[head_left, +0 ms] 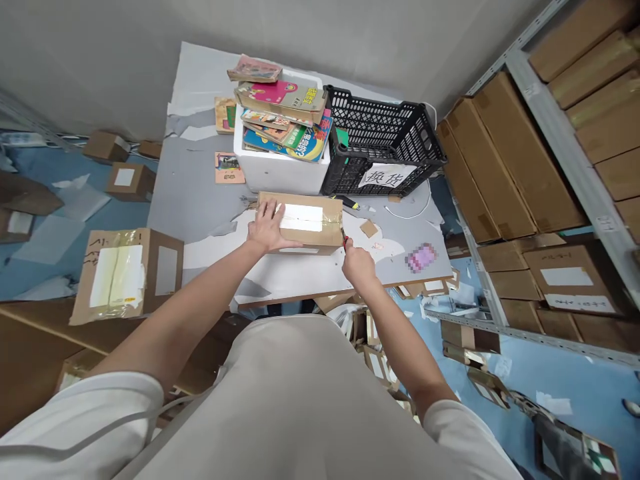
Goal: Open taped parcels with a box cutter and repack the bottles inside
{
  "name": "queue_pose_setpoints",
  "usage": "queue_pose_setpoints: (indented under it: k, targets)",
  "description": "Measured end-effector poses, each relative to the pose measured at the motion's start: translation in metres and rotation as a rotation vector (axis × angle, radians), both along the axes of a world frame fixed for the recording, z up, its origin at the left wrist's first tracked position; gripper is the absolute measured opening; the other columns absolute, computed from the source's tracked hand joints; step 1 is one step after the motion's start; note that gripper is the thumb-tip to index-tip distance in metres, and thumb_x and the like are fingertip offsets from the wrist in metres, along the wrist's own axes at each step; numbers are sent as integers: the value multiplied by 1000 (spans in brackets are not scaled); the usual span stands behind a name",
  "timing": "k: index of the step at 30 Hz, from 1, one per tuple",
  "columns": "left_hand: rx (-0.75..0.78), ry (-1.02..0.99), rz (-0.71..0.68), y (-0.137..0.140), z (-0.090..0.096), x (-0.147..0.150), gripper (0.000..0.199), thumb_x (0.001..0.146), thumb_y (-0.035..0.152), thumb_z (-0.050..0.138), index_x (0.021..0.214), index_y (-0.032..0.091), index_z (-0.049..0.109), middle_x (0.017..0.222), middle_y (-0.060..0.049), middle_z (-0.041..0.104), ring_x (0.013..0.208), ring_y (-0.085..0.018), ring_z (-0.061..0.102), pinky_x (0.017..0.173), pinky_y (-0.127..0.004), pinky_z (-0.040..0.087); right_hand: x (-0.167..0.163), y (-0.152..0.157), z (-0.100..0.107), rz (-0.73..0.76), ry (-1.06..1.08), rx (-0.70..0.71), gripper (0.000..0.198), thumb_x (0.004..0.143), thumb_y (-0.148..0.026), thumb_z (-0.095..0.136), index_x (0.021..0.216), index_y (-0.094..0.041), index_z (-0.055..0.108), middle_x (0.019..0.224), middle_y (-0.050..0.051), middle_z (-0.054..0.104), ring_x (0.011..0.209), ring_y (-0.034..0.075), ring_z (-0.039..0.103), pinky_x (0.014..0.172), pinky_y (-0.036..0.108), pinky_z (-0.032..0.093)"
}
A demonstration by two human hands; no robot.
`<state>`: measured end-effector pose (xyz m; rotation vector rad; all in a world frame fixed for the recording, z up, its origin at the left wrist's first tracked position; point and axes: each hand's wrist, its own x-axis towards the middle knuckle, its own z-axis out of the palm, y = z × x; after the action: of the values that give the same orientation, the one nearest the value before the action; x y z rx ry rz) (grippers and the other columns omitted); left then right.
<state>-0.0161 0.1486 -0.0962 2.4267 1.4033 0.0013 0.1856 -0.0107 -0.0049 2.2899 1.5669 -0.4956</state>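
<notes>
A taped cardboard box (pixel 333 220) with a white label lies on the table in front of me. My left hand (pixel 267 230) rests on its left end, fingers spread over the top and the thumb along the near edge. My right hand (pixel 359 262) is closed around a small red box cutter (pixel 345 240), mostly hidden in the fist. Its dark tip is at the box's right end, by the clear tape; whether it has pierced the tape I cannot tell. Just behind the box lies a yellow and black utility knife (pixel 347 203).
Worn books (pixel 285 100) fill a white foam box (pixel 285 175). Beside it stands a black plastic crate (pixel 385 133) with a handwritten sign. A larger taped carton (pixel 165 267) is at the table's left. Shelves of cartons (pixel 520 160) rise on the right. A white cable (pixel 413 215) curves across the table.
</notes>
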Motion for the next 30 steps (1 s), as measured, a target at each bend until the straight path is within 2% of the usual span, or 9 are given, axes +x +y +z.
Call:
queue_pose_setpoints:
  k: [5, 8, 11, 13, 15, 18, 21, 24, 30]
  targets:
    - [-22, 3, 2, -6, 3, -1, 124, 56, 81, 59, 152, 17, 13, 159, -18, 8, 143, -43, 4, 103, -60, 32, 16, -32, 13, -28, 79, 64, 52, 90, -19, 43, 142, -17, 37, 104, 17, 69, 98, 29, 66, 82, 37, 47]
    - [1, -30, 19, -2, 2, -5, 115, 61, 78, 59, 151, 20, 18, 159, -16, 7, 144, -41, 4, 109, -63, 19, 30, -47, 5, -156, 237, 307, 56, 91, -25, 45, 146, -19, 32, 101, 12, 71, 95, 26, 67, 85, 37, 47]
    - [26, -170, 157, 23, -4, -8, 94, 74, 68, 53, 149, 20, 25, 159, -16, 10, 145, -38, 8, 112, -59, 16, 28, -44, -28, -425, 649, 578, 53, 90, -37, 47, 139, -21, 38, 85, 4, 69, 76, 20, 69, 73, 33, 53]
    - [-39, -288, 252, 47, -7, -8, 76, 83, 55, 46, 146, 16, 31, 156, -16, 24, 144, -33, 19, 113, -50, 23, 18, -33, -56, -662, 974, 691, 43, 86, -46, 50, 120, -19, 49, 80, 1, 64, 64, 17, 68, 57, 28, 53]
    - [-124, -358, 297, 66, -7, -9, 61, 87, 43, 41, 140, 12, 42, 145, -17, 43, 136, -28, 38, 109, -40, 33, 4, -20, -80, -860, 1209, 772, 37, 82, -48, 54, 106, -21, 47, 77, -3, 59, 59, 15, 67, 50, 26, 52]
    - [-147, -371, 321, 71, -2, -22, 47, 84, 34, 42, 124, 13, 57, 124, -15, 62, 113, -26, 58, 97, -35, 44, -7, 3, -99, -944, 1386, 862, 32, 80, -44, 58, 99, -23, 42, 75, -6, 57, 57, 12, 66, 49, 23, 52]
    - [-113, -349, 363, 44, 2, -53, 37, 80, 34, 46, 105, 16, 66, 111, -12, 68, 102, -27, 62, 89, -35, 46, -2, 29, -99, -918, 1409, 859, 25, 83, -38, 56, 97, -23, 42, 69, -7, 57, 50, 11, 62, 47, 22, 51]
    - [-123, -345, 438, -7, -3, -89, 34, 79, 44, 46, 85, 19, 68, 94, -9, 71, 90, -26, 64, 81, -35, 47, 7, 63, -93, -841, 1422, 772, 18, 87, -35, 51, 98, -23, 42, 61, -8, 55, 46, 11, 60, 45, 22, 50]
    - [-412, -663, 627, -107, -29, -112, 43, 72, 60, 51, 73, 19, 62, 60, -2, 62, 61, -19, 59, 60, -29, 48, 2, 126, -85, -652, 1428, 546, 21, 87, -38, 54, 96, -22, 45, 55, -8, 54, 41, 11, 57, 40, 21, 45]
